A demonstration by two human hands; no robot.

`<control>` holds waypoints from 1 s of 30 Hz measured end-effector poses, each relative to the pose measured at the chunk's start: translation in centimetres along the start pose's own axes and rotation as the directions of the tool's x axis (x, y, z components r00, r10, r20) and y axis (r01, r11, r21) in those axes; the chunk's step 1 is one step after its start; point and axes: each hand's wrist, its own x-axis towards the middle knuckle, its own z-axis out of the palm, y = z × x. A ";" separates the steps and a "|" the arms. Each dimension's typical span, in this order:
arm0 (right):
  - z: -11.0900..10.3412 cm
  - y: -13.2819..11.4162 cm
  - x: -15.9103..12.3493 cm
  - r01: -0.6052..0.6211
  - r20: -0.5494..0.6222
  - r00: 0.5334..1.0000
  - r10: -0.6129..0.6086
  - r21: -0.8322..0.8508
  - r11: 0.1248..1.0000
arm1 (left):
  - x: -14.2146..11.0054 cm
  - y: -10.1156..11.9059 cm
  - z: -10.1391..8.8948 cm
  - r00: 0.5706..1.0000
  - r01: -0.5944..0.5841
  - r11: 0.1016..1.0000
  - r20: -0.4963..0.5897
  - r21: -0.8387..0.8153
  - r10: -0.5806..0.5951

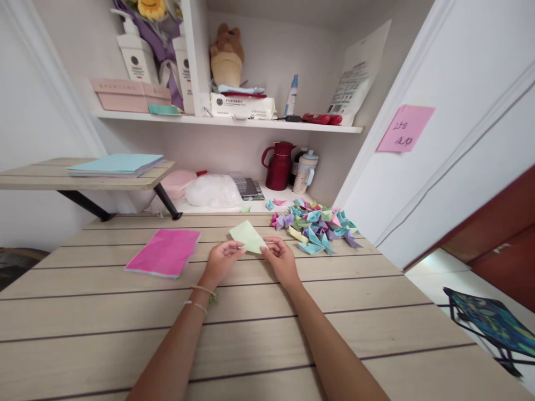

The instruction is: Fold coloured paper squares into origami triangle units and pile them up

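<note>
A pale green sheet of origami paper [248, 236] is held just above the wooden table [251, 345], one corner pointing up and away from me. My left hand [223, 258] pinches its lower left edge between thumb and fingers. On the lower right edge, my right hand [282, 259] has a similar pinch. Whether the paper has folds in it I cannot tell. To the right of my hands lies a heap of folded paper pieces [315, 223] in blue, purple, green, pink and yellow. Left of them rests a stack of bright pink paper [165, 252].
A raised wooden stand [163, 182] on black legs bears a stack of light blue paper [117, 165]. Behind the table are a clear plastic bag [213, 190], a dark red jug [279, 167] and a cup [306, 172]. A folding stool [493, 317] stands on the floor at right.
</note>
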 end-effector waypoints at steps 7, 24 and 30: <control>0.0 0.1 0.0 -0.015 0.125 0.992 0.027 -0.093 0.996 | 0.3 0.2 -0.1 0.998 0.030 0.988 -0.043 -0.154 -0.037; 0.3 0.1 -0.1 -0.089 0.068 0.993 0.097 -0.107 0.990 | 0.1 0.6 0.2 0.998 -0.021 0.996 -0.054 -0.081 0.017; 0.0 0.2 -0.1 -0.057 0.115 0.990 0.076 -0.163 0.985 | -0.1 0.5 0.0 1.000 0.015 1.000 0.008 -0.015 -0.015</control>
